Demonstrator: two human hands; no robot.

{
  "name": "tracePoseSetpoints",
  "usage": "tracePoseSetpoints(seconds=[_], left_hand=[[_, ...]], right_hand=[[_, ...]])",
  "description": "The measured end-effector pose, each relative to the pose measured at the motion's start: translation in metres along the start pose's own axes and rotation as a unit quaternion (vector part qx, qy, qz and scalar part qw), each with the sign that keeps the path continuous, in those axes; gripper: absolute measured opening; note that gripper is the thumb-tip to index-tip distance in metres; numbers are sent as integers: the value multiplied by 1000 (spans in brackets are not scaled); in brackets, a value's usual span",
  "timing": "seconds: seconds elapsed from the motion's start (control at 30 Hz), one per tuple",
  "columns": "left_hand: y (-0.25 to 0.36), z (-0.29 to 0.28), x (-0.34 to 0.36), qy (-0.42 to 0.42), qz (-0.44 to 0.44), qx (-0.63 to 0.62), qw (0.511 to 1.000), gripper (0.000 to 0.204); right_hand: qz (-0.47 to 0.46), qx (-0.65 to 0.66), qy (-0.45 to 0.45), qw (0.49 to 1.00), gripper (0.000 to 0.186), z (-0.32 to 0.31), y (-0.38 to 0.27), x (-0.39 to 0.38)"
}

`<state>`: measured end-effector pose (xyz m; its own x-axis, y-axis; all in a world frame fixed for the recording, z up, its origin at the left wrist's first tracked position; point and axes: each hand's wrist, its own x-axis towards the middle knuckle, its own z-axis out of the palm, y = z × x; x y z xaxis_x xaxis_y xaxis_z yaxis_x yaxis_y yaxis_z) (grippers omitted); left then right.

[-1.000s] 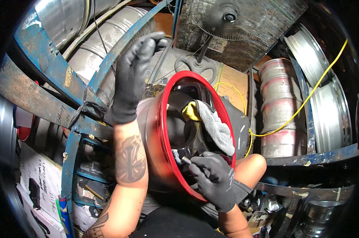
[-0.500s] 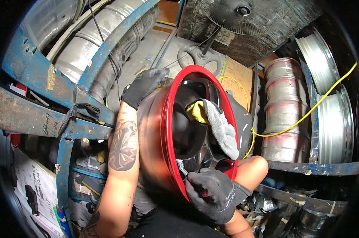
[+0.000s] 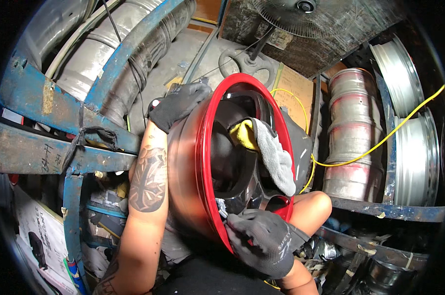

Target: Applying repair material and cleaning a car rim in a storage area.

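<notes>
A wheel rim (image 3: 175,162) with a red lip and glossy black spokes stands on its side in front of me, its face toward the right. My left hand (image 3: 180,103), in a dark grey glove, is closed over the back edge of the barrel; its fingertips are partly hidden. At the near part of the red lip, my gloved right hand (image 3: 264,241) pinches a small thin tool (image 3: 222,209) with a pale, fuzzy tip set against the inside of the lip. A grey and yellow cloth (image 3: 271,157) hangs over the spokes.
Blue metal racks (image 3: 104,157) on the left hold large bare rims (image 3: 92,59). A stand fan (image 3: 301,14) is at the back. On the right are stacked rims (image 3: 352,132) and a yellow cord (image 3: 379,150). My bare knee (image 3: 316,206) is beside the wheel.
The wheel and my left hand have shifted slightly left in view. My right hand, with the thin tool, has moved slightly along the lip and turned a little.
</notes>
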<state>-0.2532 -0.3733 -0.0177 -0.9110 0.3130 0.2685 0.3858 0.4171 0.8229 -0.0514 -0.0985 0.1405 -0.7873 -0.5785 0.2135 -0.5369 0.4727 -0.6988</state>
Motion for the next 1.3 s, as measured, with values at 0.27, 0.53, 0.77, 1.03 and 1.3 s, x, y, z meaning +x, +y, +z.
tracePoseSetpoints(seconds=[0.27,0.53,0.77,1.03,1.3], left_hand=[[16,-8,-3,13,-48,33,998,32],[21,-8,-5,16,-56,7,998,31],[15,0,-6,21,-46,3,999,29],[10,-6,-4,29,27,94,995,25],[12,-7,-6,-12,50,100,994,26]], right_hand=[[6,11,-5,1000,33,-1,-1,-4],[9,6,2,1000,29,-2,-9,-4],[9,34,45,998,24,2,-4,-7],[29,10,26,999,22,3,-5,-2],[14,26,5,1000,22,-3,-11,8]])
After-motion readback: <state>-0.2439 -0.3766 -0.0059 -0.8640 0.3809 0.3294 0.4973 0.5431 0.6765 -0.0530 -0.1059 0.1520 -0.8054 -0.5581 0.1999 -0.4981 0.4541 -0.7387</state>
